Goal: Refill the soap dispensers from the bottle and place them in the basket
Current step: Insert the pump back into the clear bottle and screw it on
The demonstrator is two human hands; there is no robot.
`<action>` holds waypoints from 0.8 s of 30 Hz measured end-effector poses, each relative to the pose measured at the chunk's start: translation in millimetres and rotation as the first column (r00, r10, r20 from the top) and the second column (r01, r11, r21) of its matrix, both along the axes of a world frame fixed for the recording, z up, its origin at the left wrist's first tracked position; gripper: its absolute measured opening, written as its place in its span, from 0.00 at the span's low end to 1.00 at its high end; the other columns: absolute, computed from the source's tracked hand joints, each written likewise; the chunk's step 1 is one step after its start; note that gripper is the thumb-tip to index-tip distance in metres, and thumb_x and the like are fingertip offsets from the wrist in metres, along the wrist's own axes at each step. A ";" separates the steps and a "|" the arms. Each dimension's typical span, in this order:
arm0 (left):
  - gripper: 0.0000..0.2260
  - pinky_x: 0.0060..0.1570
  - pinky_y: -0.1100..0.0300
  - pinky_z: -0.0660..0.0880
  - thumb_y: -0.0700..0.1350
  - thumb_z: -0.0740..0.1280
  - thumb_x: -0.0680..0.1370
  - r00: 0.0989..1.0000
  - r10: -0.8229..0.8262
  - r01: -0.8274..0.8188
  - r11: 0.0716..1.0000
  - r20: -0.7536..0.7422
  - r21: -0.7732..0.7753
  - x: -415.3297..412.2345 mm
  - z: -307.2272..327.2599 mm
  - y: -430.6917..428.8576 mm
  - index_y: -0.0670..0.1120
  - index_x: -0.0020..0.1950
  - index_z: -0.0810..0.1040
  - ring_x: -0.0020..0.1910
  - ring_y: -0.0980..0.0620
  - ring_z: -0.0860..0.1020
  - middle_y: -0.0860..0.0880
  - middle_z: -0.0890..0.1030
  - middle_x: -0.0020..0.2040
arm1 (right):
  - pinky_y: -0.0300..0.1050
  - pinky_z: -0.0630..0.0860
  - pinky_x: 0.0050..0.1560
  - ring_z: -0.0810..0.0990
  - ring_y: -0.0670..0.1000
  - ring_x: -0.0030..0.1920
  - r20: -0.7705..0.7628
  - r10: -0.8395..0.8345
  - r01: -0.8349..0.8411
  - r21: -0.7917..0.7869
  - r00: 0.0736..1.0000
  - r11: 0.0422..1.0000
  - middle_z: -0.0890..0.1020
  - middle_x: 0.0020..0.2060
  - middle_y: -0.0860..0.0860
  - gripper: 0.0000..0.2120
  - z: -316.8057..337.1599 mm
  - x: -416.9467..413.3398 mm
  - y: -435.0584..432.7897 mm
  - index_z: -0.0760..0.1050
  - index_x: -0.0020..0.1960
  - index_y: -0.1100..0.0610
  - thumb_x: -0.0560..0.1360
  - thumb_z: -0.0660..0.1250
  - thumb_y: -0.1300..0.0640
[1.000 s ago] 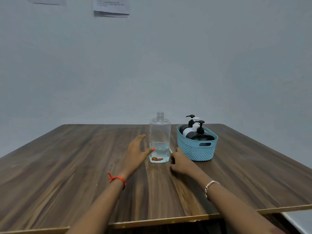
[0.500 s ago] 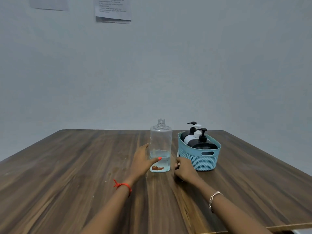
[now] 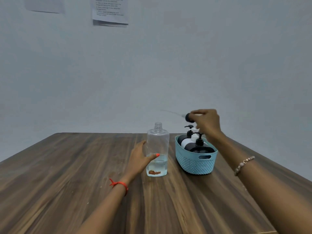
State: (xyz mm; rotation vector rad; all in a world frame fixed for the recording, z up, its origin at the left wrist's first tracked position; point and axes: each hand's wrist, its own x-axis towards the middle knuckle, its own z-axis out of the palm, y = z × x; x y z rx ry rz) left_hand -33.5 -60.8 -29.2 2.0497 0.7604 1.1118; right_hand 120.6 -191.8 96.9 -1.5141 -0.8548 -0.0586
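A clear plastic bottle [image 3: 157, 149] stands uncapped on the wooden table [image 3: 67, 174], with a little liquid at its bottom. My left hand [image 3: 139, 159] grips its lower part, thumb across the front. To its right a teal perforated basket [image 3: 195, 163] holds three pump dispensers: a black one [image 3: 201, 148] in front, a white one [image 3: 188, 141] and another black one [image 3: 181, 138] behind. My right hand [image 3: 206, 122] is raised above the basket's far side and pinches a small round black cap [image 3: 187, 117].
A pale wall rises right behind the table's far edge, with paper sheets [image 3: 109, 10] pinned high up. The table's right edge runs close past the basket. Bare wood spreads left of the bottle and toward me.
My right hand has lifted from the tabletop beside the bottle to above the basket, now holding the black cap. My left hand stays on the bottle. The view has tilted.
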 end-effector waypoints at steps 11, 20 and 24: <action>0.37 0.65 0.52 0.68 0.56 0.73 0.69 1.000 0.014 -0.014 1.000 -0.016 0.016 -0.4 5.4 8.2 0.45 0.73 0.63 0.68 0.48 0.69 0.47 0.69 0.71 | 0.49 0.76 0.31 0.77 0.54 0.32 -0.203 -0.034 0.126 0.458 0.979 0.880 0.76 0.34 0.57 0.07 47.2 3.8 -0.9 0.71 0.34 0.60 0.67 0.69 0.61; 0.38 0.66 0.51 0.67 0.57 0.72 0.69 0.999 0.029 -0.029 1.000 -0.029 -0.011 0.2 -1.5 12.0 0.46 0.74 0.61 0.70 0.48 0.67 0.47 0.66 0.73 | 0.50 0.82 0.31 0.79 0.60 0.33 -0.045 -0.084 0.095 0.573 0.995 0.814 0.81 0.35 0.66 0.10 77.3 6.0 5.7 0.77 0.35 0.71 0.66 0.67 0.62; 0.38 0.66 0.52 0.66 0.55 0.73 0.70 1.000 0.016 -0.016 0.999 -0.021 -0.027 3.1 -3.6 11.2 0.45 0.74 0.60 0.70 0.48 0.66 0.47 0.65 0.73 | 0.42 0.80 0.30 0.77 0.54 0.34 0.048 -0.103 0.058 0.569 0.993 0.821 0.77 0.31 0.57 0.04 82.0 -0.1 7.2 0.78 0.36 0.65 0.68 0.68 0.64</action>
